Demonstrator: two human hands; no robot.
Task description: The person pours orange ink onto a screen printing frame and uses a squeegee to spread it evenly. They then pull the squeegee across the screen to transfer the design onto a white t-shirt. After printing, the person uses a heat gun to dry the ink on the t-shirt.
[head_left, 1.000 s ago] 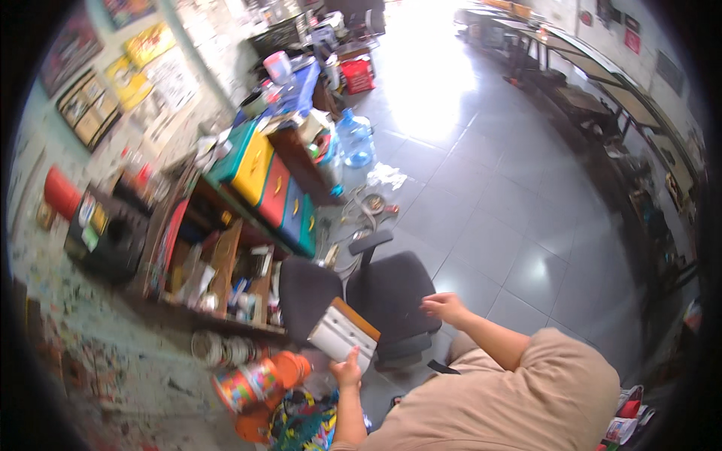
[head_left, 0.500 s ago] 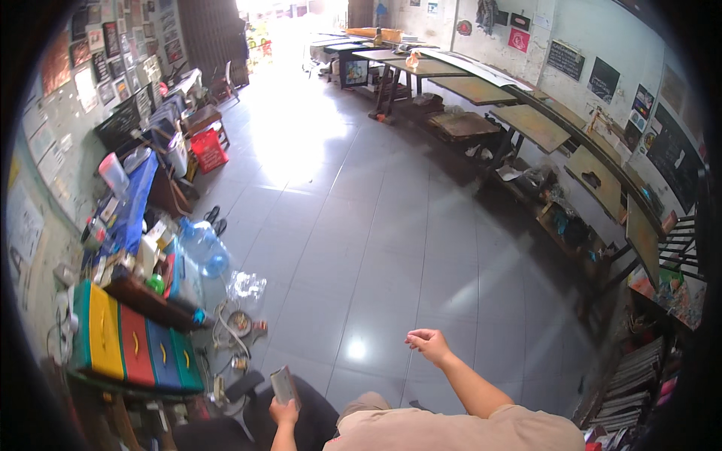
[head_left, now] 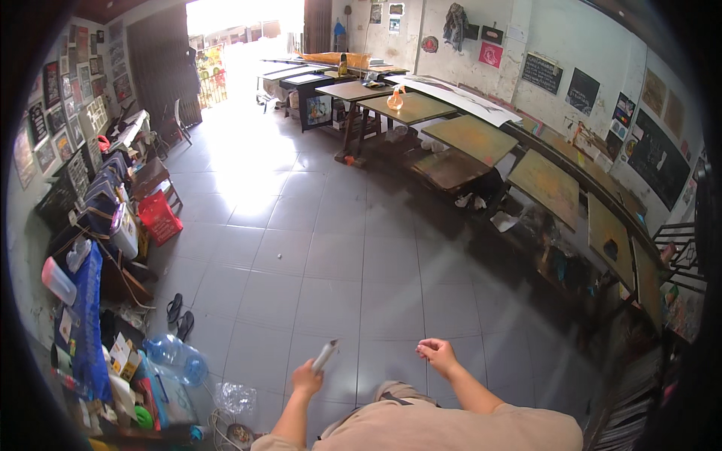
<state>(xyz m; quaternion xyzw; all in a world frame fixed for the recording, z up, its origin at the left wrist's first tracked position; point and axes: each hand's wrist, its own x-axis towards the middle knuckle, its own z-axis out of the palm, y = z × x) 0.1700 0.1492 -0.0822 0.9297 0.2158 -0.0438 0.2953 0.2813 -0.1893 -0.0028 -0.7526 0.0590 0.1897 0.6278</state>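
Note:
In front of my body, my left hand (head_left: 307,377) is closed round the lower end of a narrow, flat, pale grey object (head_left: 325,355). It is tilted up to the right, and its exact kind cannot be made out. My right hand (head_left: 438,353) hovers over the tiled floor, apart from the left one. Its fingers are curled together in a pinch; anything between them is too small to make out.
Along the right runs a row of worn printing boards (head_left: 470,140), with an orange spray bottle (head_left: 395,98) on one. At the left lie a large blue water bottle (head_left: 175,359), black slippers (head_left: 180,316) and a red bag (head_left: 159,218). Grey tiles (head_left: 323,255) stretch between.
My left hand has lifted the flat object up and forward, from beside the black chair to over the floor. The view has moved forward and tilted up; the colourful drawers have left it.

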